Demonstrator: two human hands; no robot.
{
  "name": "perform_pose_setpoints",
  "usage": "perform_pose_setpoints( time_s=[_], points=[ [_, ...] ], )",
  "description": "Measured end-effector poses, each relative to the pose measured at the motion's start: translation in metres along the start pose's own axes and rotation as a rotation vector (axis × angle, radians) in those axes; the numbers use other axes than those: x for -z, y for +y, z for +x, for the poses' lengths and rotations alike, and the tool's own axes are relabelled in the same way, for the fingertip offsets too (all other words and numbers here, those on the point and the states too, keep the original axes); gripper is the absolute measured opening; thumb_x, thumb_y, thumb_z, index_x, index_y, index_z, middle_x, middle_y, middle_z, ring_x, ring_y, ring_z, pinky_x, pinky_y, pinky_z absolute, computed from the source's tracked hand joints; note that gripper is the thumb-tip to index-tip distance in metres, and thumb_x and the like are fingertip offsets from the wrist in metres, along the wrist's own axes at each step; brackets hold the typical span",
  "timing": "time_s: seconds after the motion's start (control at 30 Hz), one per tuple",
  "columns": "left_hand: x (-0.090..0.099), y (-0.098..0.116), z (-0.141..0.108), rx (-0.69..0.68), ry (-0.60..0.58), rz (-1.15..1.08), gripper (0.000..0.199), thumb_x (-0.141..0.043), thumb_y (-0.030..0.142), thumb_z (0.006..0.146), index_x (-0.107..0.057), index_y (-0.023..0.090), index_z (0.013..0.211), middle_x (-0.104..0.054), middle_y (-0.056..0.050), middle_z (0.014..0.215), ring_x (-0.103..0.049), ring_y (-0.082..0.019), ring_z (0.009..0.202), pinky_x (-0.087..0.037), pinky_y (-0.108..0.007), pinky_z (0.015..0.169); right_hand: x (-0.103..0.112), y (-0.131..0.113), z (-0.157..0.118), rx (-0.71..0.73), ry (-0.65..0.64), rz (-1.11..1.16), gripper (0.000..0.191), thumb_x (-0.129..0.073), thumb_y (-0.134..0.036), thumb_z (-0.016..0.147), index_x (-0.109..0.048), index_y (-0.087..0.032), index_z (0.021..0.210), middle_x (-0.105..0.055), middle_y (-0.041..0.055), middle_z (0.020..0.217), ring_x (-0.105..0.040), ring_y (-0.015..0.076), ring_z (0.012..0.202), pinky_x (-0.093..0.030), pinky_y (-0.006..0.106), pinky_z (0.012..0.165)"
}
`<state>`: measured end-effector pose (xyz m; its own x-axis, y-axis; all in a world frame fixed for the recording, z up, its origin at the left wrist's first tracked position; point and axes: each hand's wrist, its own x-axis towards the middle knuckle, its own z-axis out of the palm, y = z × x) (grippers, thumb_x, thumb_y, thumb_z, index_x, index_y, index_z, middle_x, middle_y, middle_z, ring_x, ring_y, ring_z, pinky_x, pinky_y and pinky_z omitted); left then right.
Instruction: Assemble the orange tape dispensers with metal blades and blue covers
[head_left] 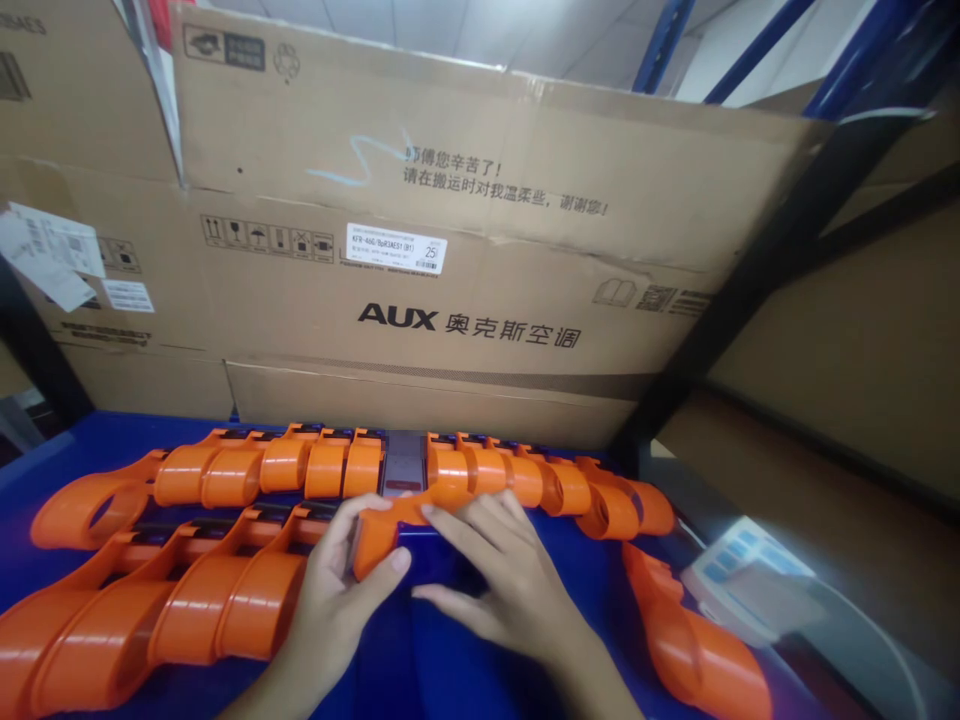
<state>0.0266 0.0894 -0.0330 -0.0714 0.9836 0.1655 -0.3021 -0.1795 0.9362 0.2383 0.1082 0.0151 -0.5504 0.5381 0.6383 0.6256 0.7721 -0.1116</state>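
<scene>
Between my hands is an orange and dark blue plastic part (379, 535), held above the blue work surface (427, 670). My left hand (341, 580) grips its left end, thumb across the front and fingers behind. On the right side, my right hand (502, 570) holds the part with its index finger on the orange top and its thumb lower down, near the blue body. The far side of the part is hidden by the hands. Several similar orange curved plastic parts (262, 600) with dark clip-like tops lie in a row to the left.
Behind, another row of orange parts (450, 465) runs across, with a dark grey block (405, 462) in it. More orange pieces (697, 650) lie at right, beside a white device with blue buttons (750, 570). A large cardboard sheet (465, 270) stands behind; a dark rack post (720, 300) rises at right.
</scene>
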Motion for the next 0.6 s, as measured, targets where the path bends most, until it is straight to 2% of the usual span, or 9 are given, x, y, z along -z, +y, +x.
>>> perform_pose_setpoints(
  time_s=[0.13, 0.47, 0.6],
  points=[
    [0.0016, 0.0006, 0.0007, -0.033, 0.030, 0.087, 0.039, -0.084, 0.035, 0.080, -0.068, 0.029, 0.115, -0.073, -0.002, 0.120, -0.064, -0.028, 0.119, -0.047, -0.035, 0.103, -0.0006, -0.0008, -0.0002, 0.019, -0.002, 0.001, 0.064, -0.080, -0.053, 0.085, -0.064, -0.024, 0.139, -0.076, 0.0114, 0.105, -0.069, 0.0307, 0.095, -0.050, 0.046, 0.088],
    [0.0051, -0.0044, -0.0004, -0.041, 0.048, 0.084, 0.036, -0.084, 0.033, 0.080, -0.065, 0.028, 0.111, -0.072, -0.004, 0.121, -0.064, -0.031, 0.118, -0.048, -0.039, 0.103, 0.0020, -0.0057, 0.0031, 0.041, -0.003, -0.016, 0.070, -0.079, -0.056, 0.086, -0.059, -0.023, 0.145, -0.078, 0.0113, 0.106, -0.069, 0.0285, 0.091, -0.048, 0.044, 0.084],
    [0.0034, -0.0052, 0.0020, -0.028, 0.082, 0.054, 0.038, -0.086, 0.032, 0.078, -0.067, 0.028, 0.110, -0.073, -0.002, 0.118, -0.064, -0.029, 0.117, -0.047, -0.036, 0.105, 0.0013, -0.0067, 0.0037, 0.037, -0.008, 0.006, 0.070, -0.079, -0.055, 0.086, -0.059, -0.023, 0.145, -0.077, 0.0123, 0.109, -0.070, 0.0300, 0.095, -0.049, 0.047, 0.089]
  ],
)
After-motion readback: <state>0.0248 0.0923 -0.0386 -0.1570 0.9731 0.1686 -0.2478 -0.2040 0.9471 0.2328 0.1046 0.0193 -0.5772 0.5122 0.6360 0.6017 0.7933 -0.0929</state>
